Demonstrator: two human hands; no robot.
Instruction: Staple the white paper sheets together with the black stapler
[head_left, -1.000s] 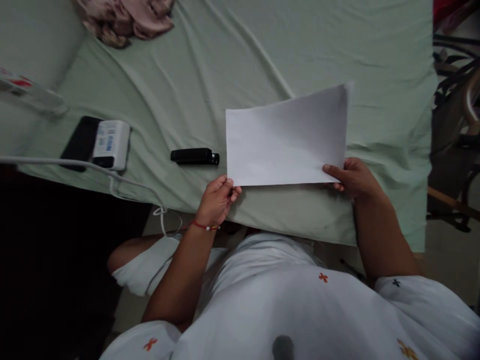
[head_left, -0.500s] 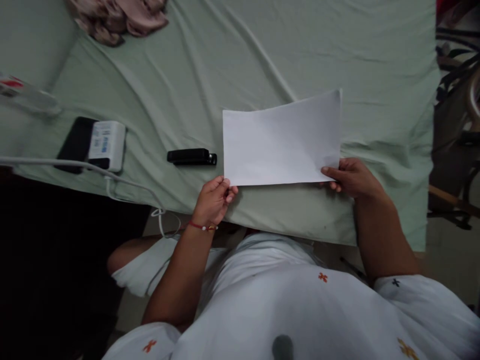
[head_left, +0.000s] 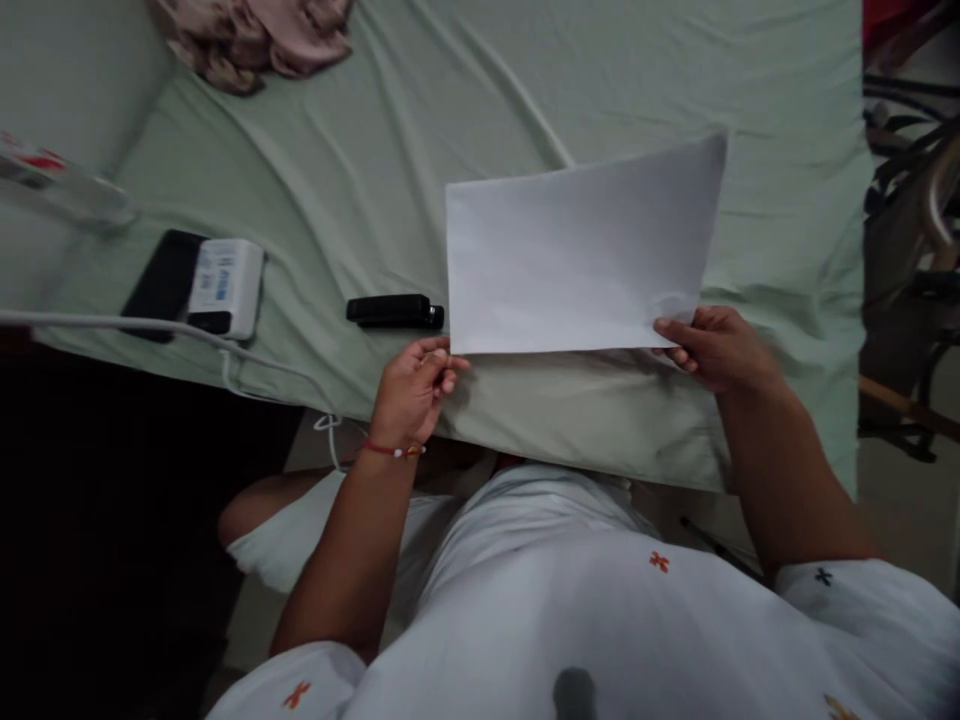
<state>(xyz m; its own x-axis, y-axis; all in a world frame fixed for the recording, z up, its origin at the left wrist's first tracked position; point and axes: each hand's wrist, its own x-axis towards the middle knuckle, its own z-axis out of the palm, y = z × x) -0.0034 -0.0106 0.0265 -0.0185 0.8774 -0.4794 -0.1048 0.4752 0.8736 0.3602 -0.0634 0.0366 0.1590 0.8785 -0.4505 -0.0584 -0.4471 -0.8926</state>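
Note:
A blank white sheet of paper [head_left: 570, 260] is held up over the green cloth, its far right corner raised; whether it is one sheet or a few I cannot make out. My right hand [head_left: 720, 345] grips its near right corner, thumb on top and fingers beneath. At the near left corner is my left hand [head_left: 416, 390], fingertips closed at the very edge, one finger reaching under it. A red string bracelet [head_left: 397, 452] circles the left wrist. Just left of the paper lies a black stapler [head_left: 394, 311], touched by neither hand.
A pale green cloth [head_left: 787, 200] covers the wrinkled surface. To the left are a white boxy device [head_left: 227, 285] with a cable [head_left: 150, 325], a dark flat object [head_left: 161, 285] and a clear bottle [head_left: 82, 190]. Crumpled brownish fabric [head_left: 262, 40] lies at the far left.
The paper has risen and its right side has swung up and outward with my right hand. My left hand has shifted left, its thumb no longer lying over the corner.

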